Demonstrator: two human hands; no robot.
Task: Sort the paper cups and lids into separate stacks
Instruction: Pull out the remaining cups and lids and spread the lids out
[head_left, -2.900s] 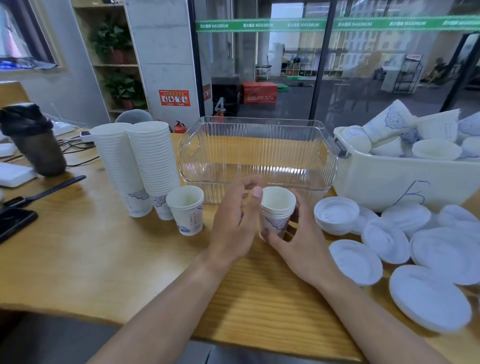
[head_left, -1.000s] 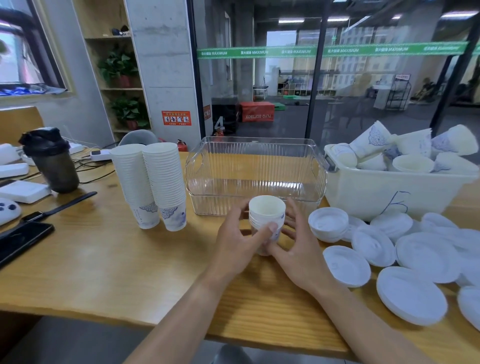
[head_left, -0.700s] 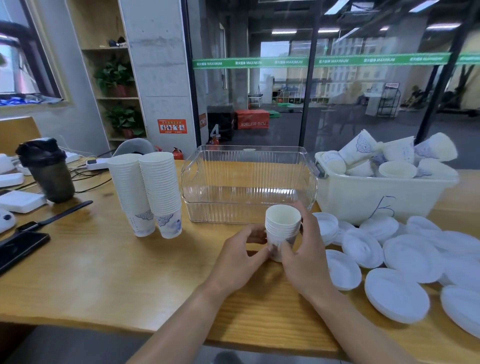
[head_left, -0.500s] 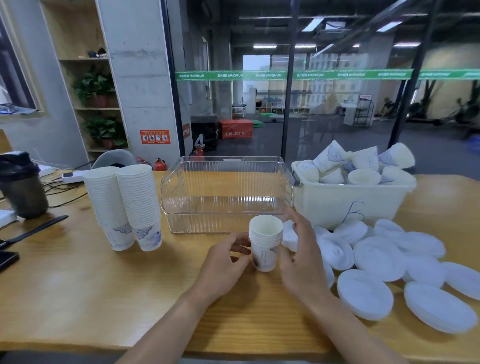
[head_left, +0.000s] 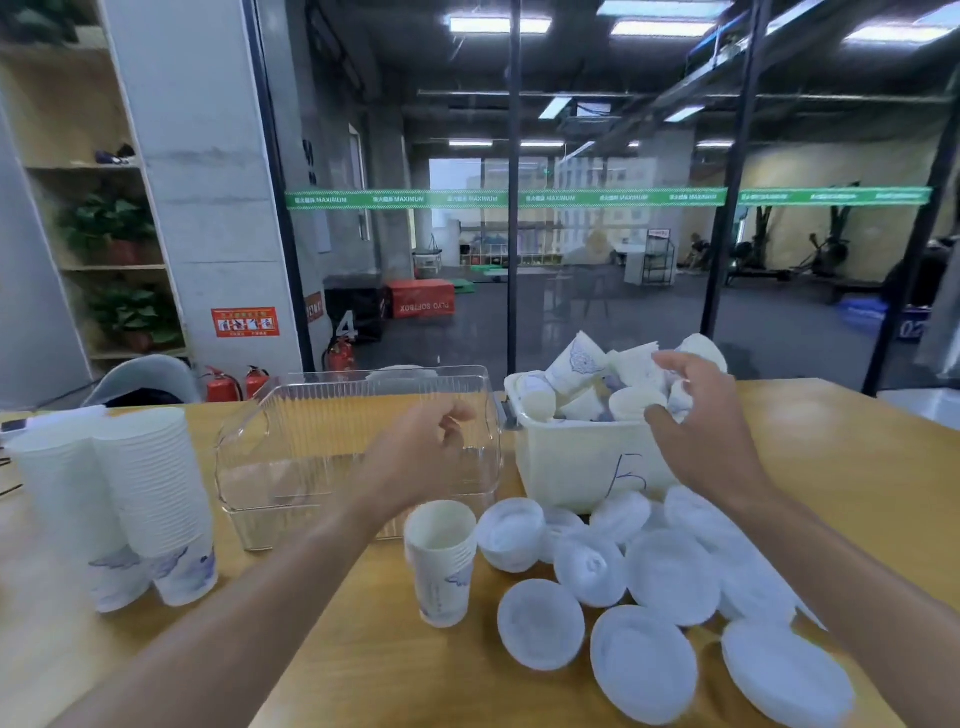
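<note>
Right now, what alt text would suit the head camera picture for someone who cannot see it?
A person's right hand reaches into a white bin of jumbled paper cups while the left hand hangs free before a clear tub. On the wooden table stand a short cup stack, two tall stacks and scattered lids.

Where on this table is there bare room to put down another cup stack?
Bare wood lies between the two tall white paper cup stacks and the short cup stack, before the clear plastic bin. It is crowded right of there: white lids below the white tub.
</note>
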